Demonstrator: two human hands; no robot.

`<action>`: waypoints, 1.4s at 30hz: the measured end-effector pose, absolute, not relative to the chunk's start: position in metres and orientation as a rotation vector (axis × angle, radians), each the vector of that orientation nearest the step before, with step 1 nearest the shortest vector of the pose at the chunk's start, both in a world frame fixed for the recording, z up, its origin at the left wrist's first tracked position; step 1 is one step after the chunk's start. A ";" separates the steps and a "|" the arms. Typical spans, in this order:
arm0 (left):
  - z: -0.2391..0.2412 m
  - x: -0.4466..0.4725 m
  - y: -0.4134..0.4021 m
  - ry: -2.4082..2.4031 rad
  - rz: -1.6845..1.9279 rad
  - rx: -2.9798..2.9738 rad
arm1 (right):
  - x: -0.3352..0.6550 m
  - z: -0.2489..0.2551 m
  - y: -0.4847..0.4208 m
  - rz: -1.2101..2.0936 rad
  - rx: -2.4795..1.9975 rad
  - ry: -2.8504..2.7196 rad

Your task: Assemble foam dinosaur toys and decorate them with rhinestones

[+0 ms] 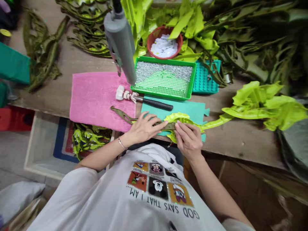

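My left hand [146,127] lies palm down with its fingers spread, resting on a long olive-green plastic strip [121,114]. The strip runs under it to the right, over a lime-green plastic part [178,116]. My right hand [190,138] is at the strip's right end, thumb and fingertips pinched together; anything between them is hidden. Both parts lie over a teal mat [192,109]. Just beyond my hands is a black-handled tool [157,104], its head wrapped in white cloth. More lime-green plastic [260,106] extends to the right.
A pink towel [96,96] lies left, beside a green tray [166,94] of small silvery pieces. A red bowl [150,45] holds white pieces. A grey cylindrical device [121,45] overhangs the table. Olive parts [240,61] are piled at the back right. A bin [40,150] stands below left.
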State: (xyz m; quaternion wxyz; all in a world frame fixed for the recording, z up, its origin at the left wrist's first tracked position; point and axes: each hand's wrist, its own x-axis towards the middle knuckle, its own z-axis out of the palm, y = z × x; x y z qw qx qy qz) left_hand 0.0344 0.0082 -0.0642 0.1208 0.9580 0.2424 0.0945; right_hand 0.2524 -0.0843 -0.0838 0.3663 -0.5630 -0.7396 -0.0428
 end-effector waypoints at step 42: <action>0.005 -0.055 0.301 1.627 0.888 2.620 | 0.282 -0.058 -0.093 -0.171 -1.604 -1.884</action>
